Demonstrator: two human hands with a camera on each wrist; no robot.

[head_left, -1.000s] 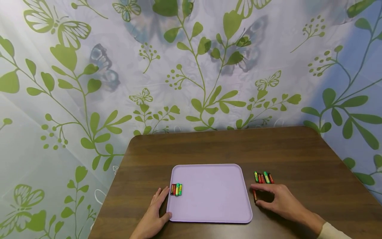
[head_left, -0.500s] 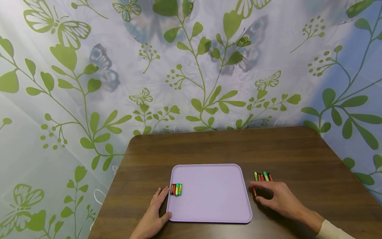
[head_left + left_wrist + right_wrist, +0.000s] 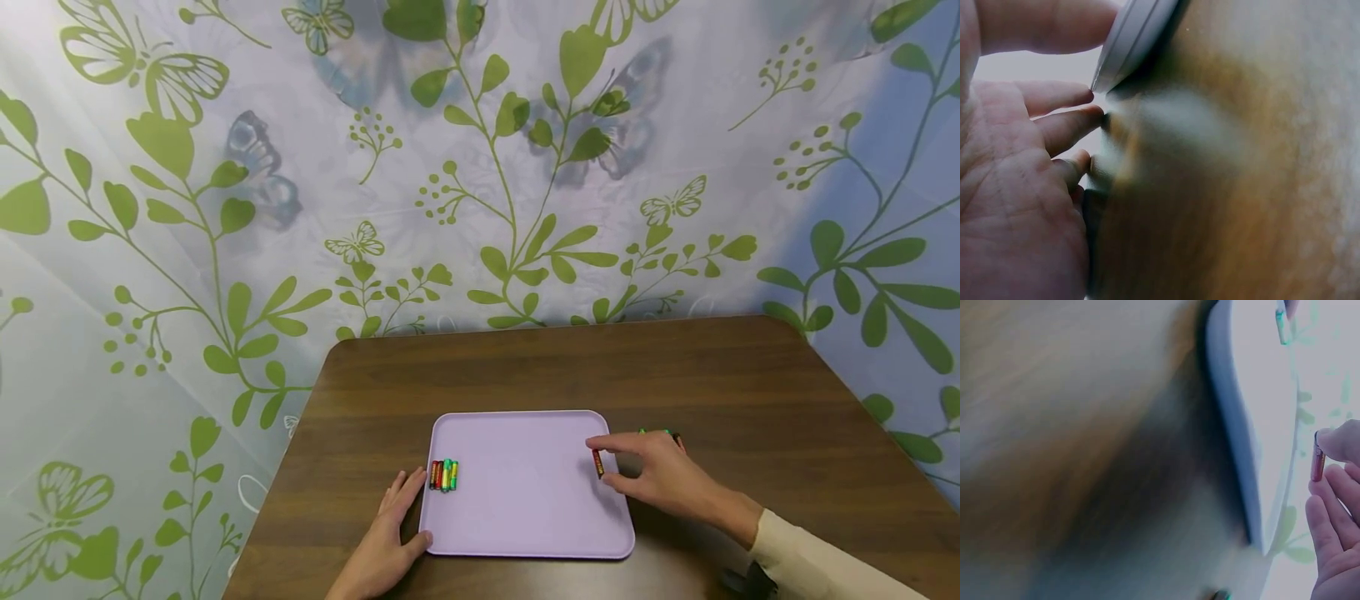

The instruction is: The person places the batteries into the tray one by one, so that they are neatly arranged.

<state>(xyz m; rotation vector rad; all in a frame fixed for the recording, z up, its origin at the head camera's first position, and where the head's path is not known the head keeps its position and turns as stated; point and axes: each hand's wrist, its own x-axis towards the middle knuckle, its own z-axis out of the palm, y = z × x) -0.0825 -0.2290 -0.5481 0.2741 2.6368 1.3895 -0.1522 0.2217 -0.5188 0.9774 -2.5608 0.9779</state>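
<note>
A lilac tray (image 3: 525, 533) lies on the brown table (image 3: 555, 367). Several small batteries (image 3: 443, 475), red and green, lie side by side at the tray's left edge. My right hand (image 3: 660, 479) hovers over the tray's right side and pinches a red battery (image 3: 598, 462) between thumb and fingers; the right wrist view shows that battery (image 3: 1318, 464) at my fingertips beside the tray's rim (image 3: 1235, 456). More batteries (image 3: 667, 433) lie on the table behind that hand, mostly hidden. My left hand (image 3: 382, 542) rests flat at the tray's front left corner, thumb on its rim (image 3: 1132, 37).
A curtain with green leaves and butterflies (image 3: 480, 167) hangs right behind the table. The table's left edge (image 3: 285, 475) runs close to my left hand. A cream sleeve (image 3: 810, 567) covers my right forearm.
My right hand lifted a red battery off the table right of the tray and carried it left over the tray's right side. The left hand has stayed put.
</note>
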